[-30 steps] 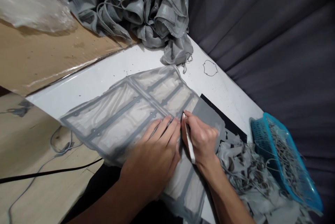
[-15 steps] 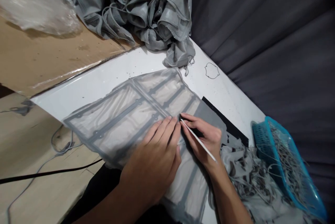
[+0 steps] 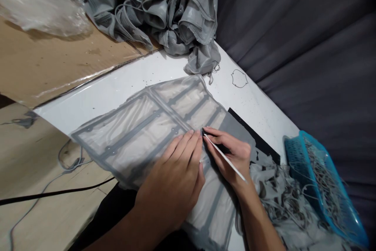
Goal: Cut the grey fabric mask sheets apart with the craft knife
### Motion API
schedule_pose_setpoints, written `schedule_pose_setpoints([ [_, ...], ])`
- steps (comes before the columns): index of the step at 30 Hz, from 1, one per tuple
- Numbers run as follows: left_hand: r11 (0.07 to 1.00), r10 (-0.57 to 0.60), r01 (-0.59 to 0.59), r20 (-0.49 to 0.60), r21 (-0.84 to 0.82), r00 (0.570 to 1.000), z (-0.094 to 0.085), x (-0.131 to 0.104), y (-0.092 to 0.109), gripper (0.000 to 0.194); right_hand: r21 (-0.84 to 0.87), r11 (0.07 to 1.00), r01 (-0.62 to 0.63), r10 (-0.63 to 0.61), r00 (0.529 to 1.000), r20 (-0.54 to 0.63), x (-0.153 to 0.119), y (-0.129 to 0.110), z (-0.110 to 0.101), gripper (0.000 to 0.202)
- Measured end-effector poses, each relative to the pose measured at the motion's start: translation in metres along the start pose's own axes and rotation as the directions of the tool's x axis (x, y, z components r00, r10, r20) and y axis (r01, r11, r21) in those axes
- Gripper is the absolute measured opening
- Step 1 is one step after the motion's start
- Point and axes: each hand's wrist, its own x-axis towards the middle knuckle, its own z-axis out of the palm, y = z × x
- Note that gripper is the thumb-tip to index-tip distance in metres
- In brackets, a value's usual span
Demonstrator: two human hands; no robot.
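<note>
A thin grey rubbery sheet [image 3: 129, 129] with translucent panels and darker strips lies across the white table [image 3: 117, 82]. My left hand [image 3: 173, 176] rests flat on it, palm down, its fingers stretched out side by side. Close to those fingertips, my right hand [image 3: 230, 153] is closed on a thin white stick [image 3: 226, 159], whose upper end meets the sheet near a dark strip. Whatever lies beneath my left palm is hidden.
Crumpled grey sheets [image 3: 176, 12] are heaped at the top, beside cardboard [image 3: 64, 63] and clear plastic [image 3: 44, 4]. A blue basket [image 3: 331, 188] of grey strings stands right, near grey scraps [image 3: 282, 200]. A thin ring [image 3: 239, 78] lies near the dark curtain [image 3: 293, 39].
The view has shifted very slightly. My right hand and the white stick sit a touch further right; my left hand has stayed on the sheet.
</note>
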Motion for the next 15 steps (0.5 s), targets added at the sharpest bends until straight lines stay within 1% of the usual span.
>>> schedule_pose_setpoints([
  [4,1.0,0.007,-0.007,-0.02,0.012,1.0,0.0016,-0.0005,0.0003,0.048,-0.081,0.995,0.053,-0.05,0.998,0.039,0.0002,0.0017,-0.002,0.016],
  [9,0.999,0.022,-0.021,-0.02,0.026,1.0,0.0022,-0.0015,-0.0002,0.049,-0.236,0.955,0.182,-0.155,0.98,0.127,0.0014,-0.0004,-0.003,0.02],
  [13,0.997,0.047,-0.046,-0.014,0.057,0.999,0.001,-0.0005,-0.0005,0.05,-0.311,0.902,0.3,-0.285,0.954,0.094,0.0031,-0.0025,0.0026,0.02],
  [15,0.995,0.06,-0.059,-0.001,0.078,0.998,0.0005,0.0015,0.0,0.05,-0.317,0.899,0.301,-0.299,0.953,0.056,0.0039,-0.0025,0.0062,0.021],
])
